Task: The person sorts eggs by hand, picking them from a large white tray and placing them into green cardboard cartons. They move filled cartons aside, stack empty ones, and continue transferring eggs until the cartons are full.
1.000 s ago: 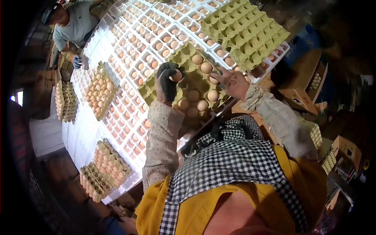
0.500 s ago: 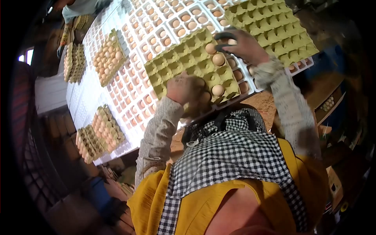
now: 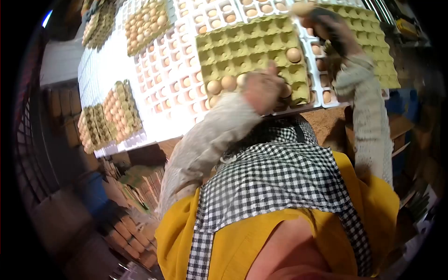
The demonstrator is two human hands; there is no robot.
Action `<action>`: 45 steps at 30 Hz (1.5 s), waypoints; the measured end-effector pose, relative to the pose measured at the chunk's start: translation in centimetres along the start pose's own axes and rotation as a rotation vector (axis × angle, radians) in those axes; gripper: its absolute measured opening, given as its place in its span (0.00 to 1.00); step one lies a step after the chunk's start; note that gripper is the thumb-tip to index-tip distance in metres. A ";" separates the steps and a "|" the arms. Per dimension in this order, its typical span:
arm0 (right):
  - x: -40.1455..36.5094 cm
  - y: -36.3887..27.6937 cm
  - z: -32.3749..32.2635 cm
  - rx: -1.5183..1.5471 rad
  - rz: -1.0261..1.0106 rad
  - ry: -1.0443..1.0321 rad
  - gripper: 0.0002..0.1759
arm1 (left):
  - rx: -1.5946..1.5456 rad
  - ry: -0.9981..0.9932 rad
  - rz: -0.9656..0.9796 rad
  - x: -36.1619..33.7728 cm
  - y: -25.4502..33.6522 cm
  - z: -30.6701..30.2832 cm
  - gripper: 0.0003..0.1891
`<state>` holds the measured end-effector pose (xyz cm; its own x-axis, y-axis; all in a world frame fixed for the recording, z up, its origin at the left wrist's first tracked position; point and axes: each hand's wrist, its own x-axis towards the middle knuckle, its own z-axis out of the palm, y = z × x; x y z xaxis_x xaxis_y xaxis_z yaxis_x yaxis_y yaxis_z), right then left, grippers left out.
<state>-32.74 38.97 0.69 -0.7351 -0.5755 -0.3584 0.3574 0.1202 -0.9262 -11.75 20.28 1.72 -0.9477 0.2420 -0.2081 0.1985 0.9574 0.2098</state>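
A yellow-green pulp egg tray [image 3: 247, 46] lies in front of me, with a single egg [image 3: 293, 55] at its right side and several eggs [image 3: 228, 83] along its near left rows. My left hand [image 3: 263, 91] is low over the tray's near edge, fingers curled around an egg [image 3: 286, 90] that shows beside them; the thumb side points up. Beyond the tray's far right corner, my right hand [image 3: 333, 30], in a dark partial glove, grips an egg [image 3: 302, 9] at its fingertips. Motion blurs that hand, and its palm is hidden.
White plastic trays [image 3: 311, 65] of eggs cover the table below and around. A second yellow-green tray [image 3: 373, 46] lies at right. Filled pulp trays [image 3: 147, 23] sit at the far left, others [image 3: 119, 109] near the left table edge. Bricks [image 3: 128, 233] lie on the floor.
My right hand has moved up and right, with an egg at its fingertips. My left hand has shifted right along the tray. Eggs now sit in the tray's near left cups. The view has shifted.
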 end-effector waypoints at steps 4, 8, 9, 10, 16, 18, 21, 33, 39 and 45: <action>-5.7 0.0 3.8 1.426 0.184 -0.991 0.23 | -0.084 0.019 0.057 0.5 0.0 2.0 0.14; -12.7 2.4 5.5 0.975 0.056 -0.457 0.27 | -0.607 0.358 -0.095 -7.9 -2.7 -0.4 0.27; -13.9 2.5 7.6 0.827 0.069 -0.431 0.28 | -0.739 0.353 -0.180 -10.9 -4.8 0.1 0.31; -14.7 2.6 10.5 0.666 0.092 -0.414 0.28 | -0.881 0.351 -0.288 -14.9 -7.7 0.6 0.31; -10.7 4.6 34.1 -0.771 -0.313 -0.368 0.32 | -0.742 0.569 -1.032 -34.3 -24.3 8.1 0.27; -8.1 6.8 40.9 -1.107 -0.402 -0.322 0.25 | -0.289 0.360 -1.030 -35.9 -27.6 9.5 0.29; -4.1 12.1 45.8 -1.426 -0.419 -0.301 0.18 | -0.251 0.223 -0.943 -35.2 -29.5 9.6 0.33; -4.6 17.7 50.7 -1.145 -0.565 -0.595 0.28 | -0.500 0.119 -0.473 -39.0 -29.6 11.3 0.27; -5.1 18.4 47.2 -1.292 -0.734 -0.537 0.31 | -0.418 0.831 -0.380 -38.1 -33.0 14.1 0.23; -8.8 12.4 44.3 -1.100 -0.754 -0.042 0.27 | -0.254 0.664 -0.338 -35.5 -36.4 16.1 0.21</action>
<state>3.71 9.68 -2.43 -0.5207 -0.8115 0.2653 -0.7883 0.3377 -0.5143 18.66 -20.60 -13.95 -0.9134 -0.2775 0.2979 -0.1147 0.8775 0.4657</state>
